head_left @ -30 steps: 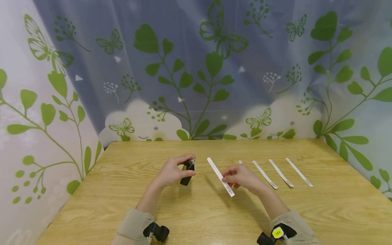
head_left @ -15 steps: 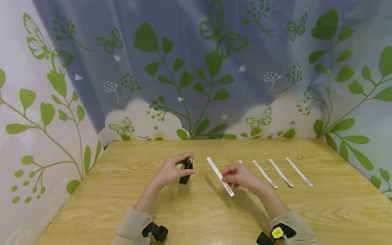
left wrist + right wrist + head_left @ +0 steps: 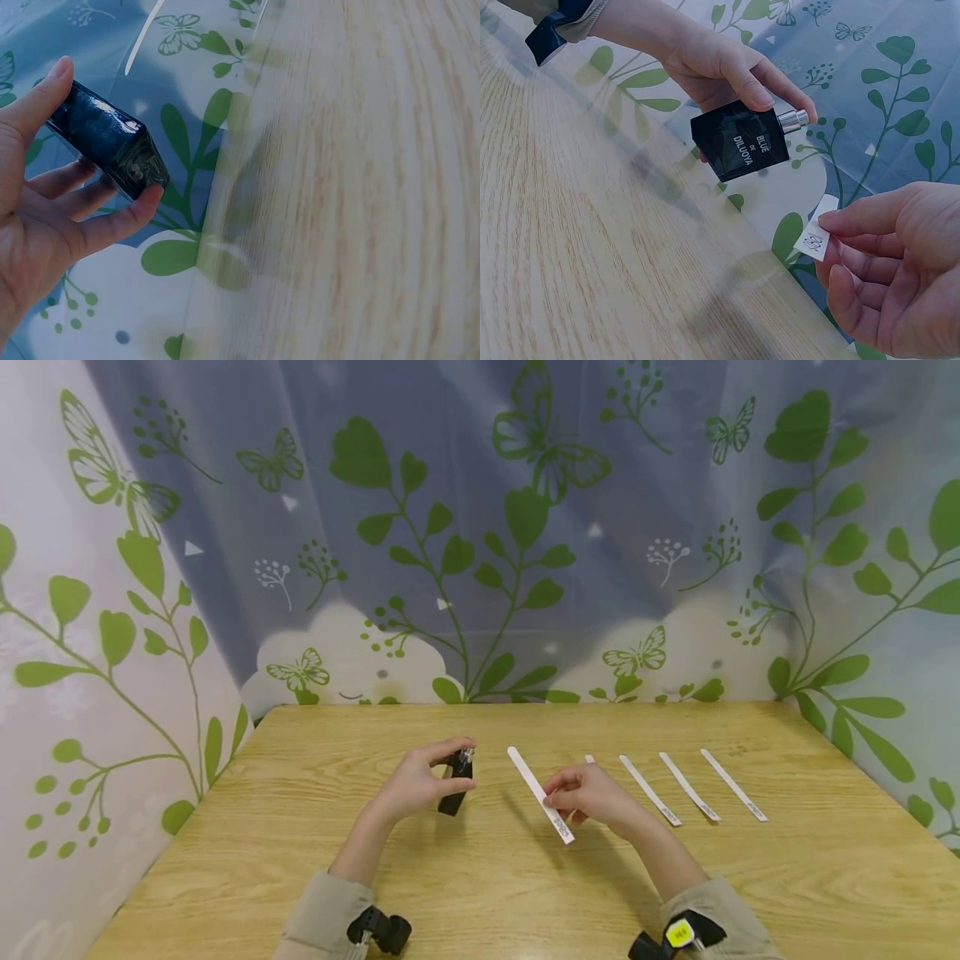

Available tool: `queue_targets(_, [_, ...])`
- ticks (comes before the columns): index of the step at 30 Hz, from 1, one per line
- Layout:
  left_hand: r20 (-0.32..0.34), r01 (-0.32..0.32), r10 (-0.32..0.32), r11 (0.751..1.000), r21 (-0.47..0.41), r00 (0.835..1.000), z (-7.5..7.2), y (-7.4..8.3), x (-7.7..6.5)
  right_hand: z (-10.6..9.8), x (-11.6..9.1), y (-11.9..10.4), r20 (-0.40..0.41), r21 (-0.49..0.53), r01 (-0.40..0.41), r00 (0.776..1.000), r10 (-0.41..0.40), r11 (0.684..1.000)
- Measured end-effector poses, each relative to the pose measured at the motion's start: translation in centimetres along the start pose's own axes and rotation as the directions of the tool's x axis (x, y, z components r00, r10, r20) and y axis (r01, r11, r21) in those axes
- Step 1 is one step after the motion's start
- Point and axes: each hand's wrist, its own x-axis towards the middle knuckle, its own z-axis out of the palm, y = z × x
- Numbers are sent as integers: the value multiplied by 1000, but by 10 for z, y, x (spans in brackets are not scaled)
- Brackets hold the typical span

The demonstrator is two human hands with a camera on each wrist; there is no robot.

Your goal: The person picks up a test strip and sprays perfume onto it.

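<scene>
My left hand (image 3: 408, 785) holds a black glass perfume bottle (image 3: 455, 783) above the table, left of centre. The index finger lies on the silver spray nozzle (image 3: 795, 120) and the thumb on the bottle's side, as the right wrist view shows. Pale lettering faces that camera. Between thumb and fingers, my right hand (image 3: 592, 795) pinches a white paper test strip (image 3: 527, 774) near its printed lower end. The strip slants with its rounded end up and left, towards the bottle, and a gap parts the two.
Several more white strips lie in a slanted row on the wooden table (image 3: 300, 852), right of the hands. One strip (image 3: 589, 758) is mostly hidden behind my right hand; the rightmost strip (image 3: 733, 783) lies farthest out. A leaf-patterned curtain (image 3: 480, 527) hangs behind the table.
The left hand with the perfume bottle has shifted very slightly left, away from the strip. My right hand and its test strip have stayed put.
</scene>
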Motion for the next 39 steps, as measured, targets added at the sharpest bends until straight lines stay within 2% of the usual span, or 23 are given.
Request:
queue_targets(13, [-44,29,-28,999,21,999,0,1,-1,1,0,-1,-1,1,2,1000,-2,1000])
queue_targets(34, [-71,37,-33,998,45,997,2,-1,1,-1,0,0,-3,1,-8,1000,8,1000])
queue_targets(39, [-75,47,-45,999,28,996,1,0,1,-1,-1,0,-3,3,-8,1000,8,1000])
